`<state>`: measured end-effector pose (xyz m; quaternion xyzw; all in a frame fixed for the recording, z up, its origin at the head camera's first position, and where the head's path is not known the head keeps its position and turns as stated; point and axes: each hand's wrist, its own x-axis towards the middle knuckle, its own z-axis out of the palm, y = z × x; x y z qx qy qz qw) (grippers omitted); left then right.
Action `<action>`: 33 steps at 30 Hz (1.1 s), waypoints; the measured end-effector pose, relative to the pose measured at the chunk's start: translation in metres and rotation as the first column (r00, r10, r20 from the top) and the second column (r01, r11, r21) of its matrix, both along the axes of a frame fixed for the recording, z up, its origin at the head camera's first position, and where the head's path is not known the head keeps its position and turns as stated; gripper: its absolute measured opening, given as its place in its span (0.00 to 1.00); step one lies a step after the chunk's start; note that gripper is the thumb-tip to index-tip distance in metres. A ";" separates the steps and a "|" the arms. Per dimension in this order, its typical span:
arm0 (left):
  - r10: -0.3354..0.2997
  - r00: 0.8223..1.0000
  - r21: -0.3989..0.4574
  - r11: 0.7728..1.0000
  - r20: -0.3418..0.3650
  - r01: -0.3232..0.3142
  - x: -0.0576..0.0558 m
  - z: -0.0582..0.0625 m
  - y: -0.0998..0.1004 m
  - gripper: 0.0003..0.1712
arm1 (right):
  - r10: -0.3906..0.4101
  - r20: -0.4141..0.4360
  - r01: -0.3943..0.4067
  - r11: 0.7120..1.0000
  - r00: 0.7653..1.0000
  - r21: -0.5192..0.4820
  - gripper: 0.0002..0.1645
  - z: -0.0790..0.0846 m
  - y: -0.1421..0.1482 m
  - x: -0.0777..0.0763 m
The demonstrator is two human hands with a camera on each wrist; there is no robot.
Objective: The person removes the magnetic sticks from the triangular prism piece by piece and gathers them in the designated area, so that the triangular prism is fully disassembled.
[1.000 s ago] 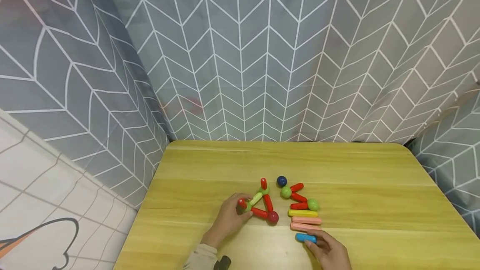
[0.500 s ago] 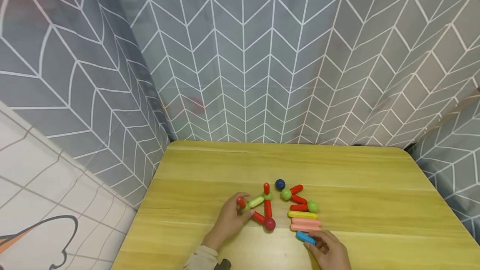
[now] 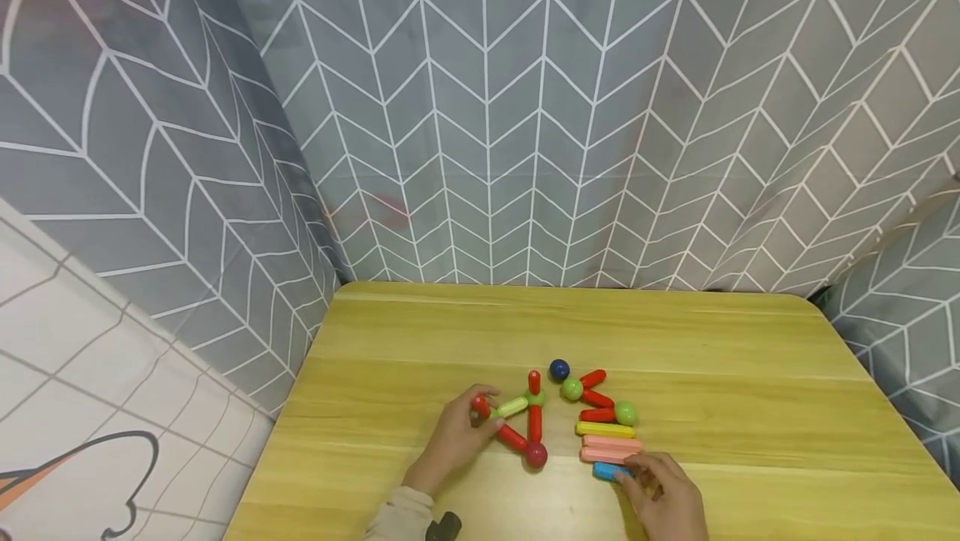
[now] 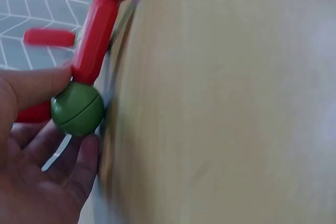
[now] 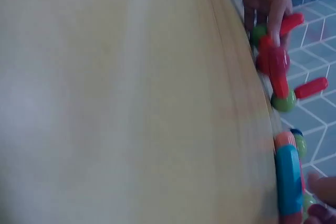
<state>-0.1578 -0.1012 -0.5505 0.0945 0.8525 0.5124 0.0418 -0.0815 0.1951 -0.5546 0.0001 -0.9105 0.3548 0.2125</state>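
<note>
My left hand (image 3: 457, 434) holds a magnetic ball-and-rod triangle by its near-left green ball (image 4: 77, 108). The triangle has red rods (image 3: 536, 424), a pale green rod (image 3: 513, 407) and a dark red ball (image 3: 536, 455); two more red rods stand up from its green corners. My right hand (image 3: 667, 498) is at the right end of a blue rod (image 3: 609, 471), which lies beside two pink rods (image 3: 611, 449). In the right wrist view, the fingertips (image 5: 321, 186) are just above the blue rod (image 5: 289, 182), thumb and finger apart; any light contact is unclear.
Beyond the pink rods lie a yellow rod (image 3: 604, 430) and several red rods joined to green balls (image 3: 625, 413). A dark blue ball (image 3: 558, 370) sits behind them. The wooden table (image 3: 750, 374) meets a patterned grey curtain (image 3: 487, 149) at its far edge.
The triangle has turned, its dark red ball swinging toward me and left. The blue rod has straightened alongside the pink rods, now touching or close together, and the right fingers have spread.
</note>
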 end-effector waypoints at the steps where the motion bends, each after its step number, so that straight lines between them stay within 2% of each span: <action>1: -0.022 1.000 0.011 1.000 0.007 0.022 -0.001 0.000 -0.002 0.23 | -0.013 0.005 0.013 1.000 1.000 -0.004 0.15 0.003 -0.001 -0.002; 3: -0.065 0.998 0.031 0.997 0.022 0.064 -0.002 0.001 -0.006 0.22 | -0.024 0.029 0.025 0.999 0.999 -0.020 0.13 0.011 -0.003 -0.008; 5: -0.105 0.994 0.046 0.994 0.035 0.103 -0.003 0.003 -0.009 0.22 | -0.003 0.046 0.006 0.998 0.999 -0.058 0.11 0.021 -0.009 -0.014; 10: -0.180 0.982 0.056 0.983 0.050 0.177 -0.004 0.004 -0.011 0.21 | 0.122 -0.018 -0.124 0.985 0.992 -0.118 0.13 0.038 -0.031 -0.027; 12: -0.189 0.981 0.051 0.981 0.041 0.186 -0.003 0.002 -0.012 0.22 | 0.169 -0.055 -0.174 0.979 0.984 -0.105 0.15 0.042 -0.040 -0.032; 15: -0.175 0.984 0.052 0.983 0.030 0.174 -0.001 -0.001 -0.011 0.26 | 0.241 -0.062 -0.246 0.964 0.969 -0.102 0.18 0.044 -0.053 -0.040; 22: -0.157 0.988 0.046 0.987 0.003 0.157 0.001 -0.005 -0.011 0.40 | 0.355 0.022 -0.349 0.929 0.935 -0.125 0.20 0.041 -0.075 -0.056; 27: -0.152 0.988 0.017 0.988 0.024 0.152 0.001 -0.005 -0.010 0.40 | 0.362 0.060 -0.350 0.925 0.930 -0.147 0.17 0.038 -0.078 -0.057; 33: -0.134 0.991 -0.013 0.991 0.029 0.134 0.002 -0.001 -0.008 0.34 | 0.320 0.132 -0.288 0.933 0.938 -0.217 0.17 0.039 -0.073 -0.053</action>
